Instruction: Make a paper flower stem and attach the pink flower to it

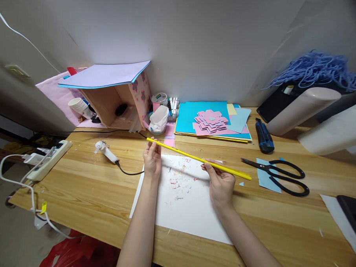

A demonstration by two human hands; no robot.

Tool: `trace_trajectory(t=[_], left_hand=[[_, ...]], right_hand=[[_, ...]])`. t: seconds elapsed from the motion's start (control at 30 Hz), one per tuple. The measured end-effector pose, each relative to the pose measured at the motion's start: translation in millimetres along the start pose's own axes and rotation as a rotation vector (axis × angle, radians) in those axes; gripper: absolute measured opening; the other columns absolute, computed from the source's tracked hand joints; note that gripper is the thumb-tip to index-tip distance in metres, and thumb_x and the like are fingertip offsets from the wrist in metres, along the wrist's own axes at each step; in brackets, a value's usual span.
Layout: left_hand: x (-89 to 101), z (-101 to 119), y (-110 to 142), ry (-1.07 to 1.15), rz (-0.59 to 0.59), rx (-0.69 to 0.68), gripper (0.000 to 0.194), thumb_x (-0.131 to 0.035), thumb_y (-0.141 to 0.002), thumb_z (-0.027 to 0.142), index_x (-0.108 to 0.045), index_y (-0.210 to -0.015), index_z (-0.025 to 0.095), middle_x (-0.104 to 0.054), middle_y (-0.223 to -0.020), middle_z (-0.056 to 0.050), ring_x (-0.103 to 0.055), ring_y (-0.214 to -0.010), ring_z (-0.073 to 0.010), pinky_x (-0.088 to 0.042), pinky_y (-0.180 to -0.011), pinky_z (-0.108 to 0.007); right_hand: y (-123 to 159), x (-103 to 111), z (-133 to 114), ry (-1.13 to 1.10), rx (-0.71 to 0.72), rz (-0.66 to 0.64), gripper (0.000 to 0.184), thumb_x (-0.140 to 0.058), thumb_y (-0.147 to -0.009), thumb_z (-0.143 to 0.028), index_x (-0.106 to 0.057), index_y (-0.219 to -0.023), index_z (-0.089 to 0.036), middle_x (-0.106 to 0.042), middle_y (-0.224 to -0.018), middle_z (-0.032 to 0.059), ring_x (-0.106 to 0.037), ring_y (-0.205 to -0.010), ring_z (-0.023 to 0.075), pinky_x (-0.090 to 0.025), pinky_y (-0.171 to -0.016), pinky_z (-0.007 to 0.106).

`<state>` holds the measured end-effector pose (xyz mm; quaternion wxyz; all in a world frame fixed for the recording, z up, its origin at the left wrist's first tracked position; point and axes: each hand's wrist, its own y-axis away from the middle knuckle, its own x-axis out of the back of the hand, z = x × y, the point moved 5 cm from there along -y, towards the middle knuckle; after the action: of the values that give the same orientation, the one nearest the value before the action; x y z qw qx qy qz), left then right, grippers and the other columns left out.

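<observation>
A long, thin yellow paper stick (pixel 183 152), seemingly a rolled tube, is held up slantwise over the desk, its left end higher. My left hand (pixel 152 158) pinches it close to the left end. Farther along, the thumb and fingers of my right hand (pixel 221 184) close around its right half, and the right tip pokes out past them. Below both hands lies a white sheet (pixel 189 210) marked with coloured smudges. Black-handled scissors (pixel 278 173) rest to the right on a light blue paper piece (pixel 264 179).
Behind stand an open-fronted box (pixel 108 103), a tub (pixel 157 122) and coloured papers (pixel 187 114) bearing a pink layered paper flower (pixel 210 121). A glue gun (pixel 106 152) and power strip (pixel 51 159) lie left; a utility knife (pixel 264 135) and white roll (pixel 305 109) are at right.
</observation>
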<state>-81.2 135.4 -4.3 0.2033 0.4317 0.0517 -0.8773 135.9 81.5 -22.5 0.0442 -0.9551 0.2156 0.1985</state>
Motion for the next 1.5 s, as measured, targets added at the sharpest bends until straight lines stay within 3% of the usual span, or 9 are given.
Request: trace_trajectory(t=[0.17, 0.43, 0.9, 1.3, 1.5], left_hand=[[2.9, -1.0, -1.9, -0.004, 0.005, -0.006, 0.020, -0.070, -0.069, 0.013, -0.069, -0.088, 0.019, -0.071, -0.083, 0.001, -0.064, -0.076, -0.0048, -0.048, -0.074, -0.013], [4.6, -0.6, -3.0, 0.108, 0.055, 0.047, 0.007, -0.062, -0.078, 0.017, -0.069, -0.081, 0.019, -0.070, -0.078, 0.003, -0.063, -0.074, -0.0031, -0.047, -0.073, -0.011], [1.8, 5.0, -1.6, 0.114, 0.037, 0.055, 0.016, -0.055, -0.085, 0.022, -0.069, -0.078, 0.024, -0.069, -0.082, 0.004, -0.061, -0.073, -0.0019, -0.046, -0.076, -0.011], [-0.7, 7.7, 0.7, 0.170, 0.014, 0.062, 0.029, -0.041, -0.091, 0.016, -0.068, -0.083, 0.023, -0.067, -0.076, 0.003, -0.062, -0.074, -0.0025, -0.048, -0.075, -0.011], [-3.4, 2.7, 1.7, 0.139, -0.002, 0.094, 0.022, -0.048, -0.089, 0.020, -0.067, -0.079, 0.022, -0.067, -0.079, 0.003, -0.062, -0.076, -0.0023, -0.047, -0.077, -0.011]], right_hand=[[0.6, 0.2, 0.2, 0.015, -0.009, 0.003, 0.023, -0.075, -0.064, -0.026, -0.067, -0.082, -0.015, -0.068, -0.070, 0.0021, -0.064, -0.064, 0.0147, -0.052, -0.066, 0.030], [-0.2, 0.3, 5.6, -0.062, -0.068, -0.002, 0.022, -0.076, -0.064, -0.025, -0.067, -0.082, -0.016, -0.069, -0.069, 0.0014, -0.064, -0.064, 0.0130, -0.052, -0.067, 0.028], [1.7, -0.5, 13.8, -0.068, -0.195, 0.016, 0.024, -0.078, -0.060, -0.029, -0.070, -0.078, -0.015, -0.069, -0.070, 0.0035, -0.063, -0.063, 0.0124, -0.054, -0.067, 0.027], [2.6, -1.2, 15.0, -0.085, -0.229, 0.013, 0.023, -0.078, -0.059, -0.028, -0.071, -0.077, -0.016, -0.069, -0.070, 0.0022, -0.063, -0.063, 0.0112, -0.054, -0.068, 0.026], [0.7, -0.4, 13.3, -0.079, -0.220, 0.024, 0.025, -0.078, -0.059, -0.029, -0.070, -0.077, -0.015, -0.069, -0.069, 0.0028, -0.063, -0.063, 0.0118, -0.054, -0.067, 0.027]])
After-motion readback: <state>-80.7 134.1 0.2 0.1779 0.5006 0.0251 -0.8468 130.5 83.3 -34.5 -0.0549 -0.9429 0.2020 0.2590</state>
